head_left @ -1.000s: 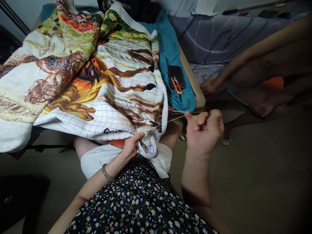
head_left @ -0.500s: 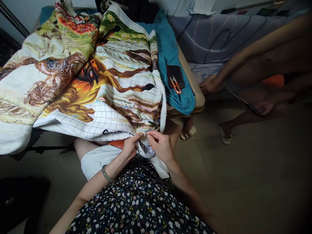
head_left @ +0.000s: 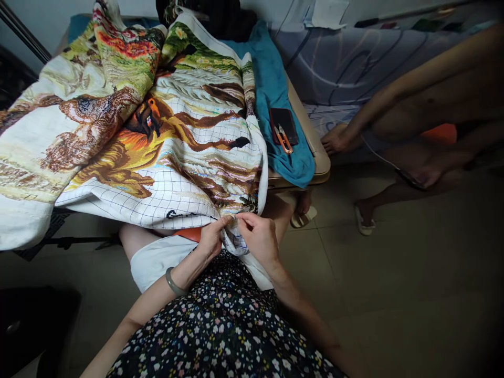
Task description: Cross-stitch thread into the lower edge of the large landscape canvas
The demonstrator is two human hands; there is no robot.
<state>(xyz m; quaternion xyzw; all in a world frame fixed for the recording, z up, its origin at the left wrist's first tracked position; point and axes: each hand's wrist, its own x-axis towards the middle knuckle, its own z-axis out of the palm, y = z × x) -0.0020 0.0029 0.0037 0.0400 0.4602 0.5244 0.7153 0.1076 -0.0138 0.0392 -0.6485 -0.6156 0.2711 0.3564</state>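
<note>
A large cross-stitch cloth, printed with a grid and partly stitched in browns, yellows and greens, drapes over the table and down to my lap. My left hand is closed on its near edge, thumb on top. Right beside it, my right hand pinches at the cloth with thumb and forefinger. Whatever sits between those fingertips is too small to make out. A short loop of pale thread shows on the cloth just above the right hand.
Orange-handled thread snips lie on a dark phone, on a teal cloth along the table's right side. Another person's arm and legs are at the right. A sandal is on the tiled floor.
My right hand was raised to the right, drawing a thread taut; it came back to the cloth beside my left hand and has stayed there. The left hand kept its grip.
</note>
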